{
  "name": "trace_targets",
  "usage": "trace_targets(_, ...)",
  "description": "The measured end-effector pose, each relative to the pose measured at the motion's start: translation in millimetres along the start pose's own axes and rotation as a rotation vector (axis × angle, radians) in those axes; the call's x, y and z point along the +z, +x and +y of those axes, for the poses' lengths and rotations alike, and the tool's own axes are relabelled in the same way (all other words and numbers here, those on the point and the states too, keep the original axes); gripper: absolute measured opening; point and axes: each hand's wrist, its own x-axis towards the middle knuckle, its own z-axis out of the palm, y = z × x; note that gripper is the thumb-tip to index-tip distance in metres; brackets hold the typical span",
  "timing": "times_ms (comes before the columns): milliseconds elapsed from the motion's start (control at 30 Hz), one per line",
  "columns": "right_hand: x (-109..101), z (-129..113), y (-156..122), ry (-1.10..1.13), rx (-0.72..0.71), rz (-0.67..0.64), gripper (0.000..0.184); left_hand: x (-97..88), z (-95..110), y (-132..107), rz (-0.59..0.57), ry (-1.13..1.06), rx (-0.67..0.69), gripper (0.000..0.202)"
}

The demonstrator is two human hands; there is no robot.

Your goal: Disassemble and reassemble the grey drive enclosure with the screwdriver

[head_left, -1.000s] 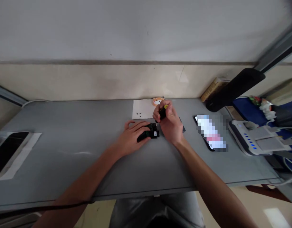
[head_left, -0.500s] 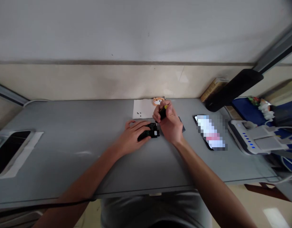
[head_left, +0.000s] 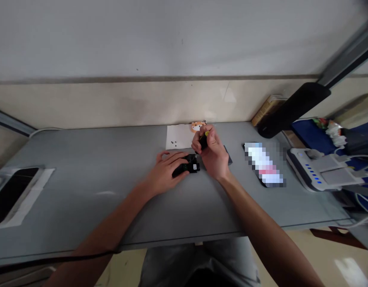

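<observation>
While the left hand [head_left: 167, 171] holds a black device [head_left: 191, 167] against the middle of the grey desk [head_left: 184, 211], thumb and fingers closed about it, the right hand [head_left: 215, 154], just to the right, has its fingers wrapped around a black-and-yellow handle [head_left: 203, 142]. Farther off, dark specks [head_left: 176, 142] lie on white paper [head_left: 182, 135] near an animal-faced trinket [head_left: 197, 126]; a phone [head_left: 263, 163] lies right.

From my end I see a pale grey wall [head_left: 160, 36] at 12 o'clock, with a cream tiled strip [head_left: 124, 103] below it. Grey frame bars stand at 2 [head_left: 347, 59] and 9 o'clock [head_left: 13, 123]. The grey desk [head_left: 91, 163] spans my view, a faint glare at 8. Beige floor [head_left: 300, 243] shows at 4 and 7, brightly lit at 4.
</observation>
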Motion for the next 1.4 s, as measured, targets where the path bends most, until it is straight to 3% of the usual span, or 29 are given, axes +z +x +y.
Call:
trace_targets(133, 1.0, -1.7, 0.9, -0.039, 0.011, 0.039, 0.043, -1.0, 0.9, 0.0, -0.007, 0.001, -0.001, 0.023)
trace_targets(633, 3.0, -3.4, -0.8, 0.015, 0.018, -0.013, 0.036, -1.3, 0.8, 0.1, -0.014, -0.038, -0.028, 0.032)
trace_targets(867, 2.8, -3.7, 0.2, -0.063, 0.018, 0.072, 0.043, -3.2, 2.3, 0.6, -0.024, -0.035, -0.039, 0.034)
trace_targets(1400, 3.2, 1.0, -1.3, 0.017, -0.018, 0.102, 0.04, -1.1, 0.3, 0.3, -0.01, -0.037, -0.01, 0.029)
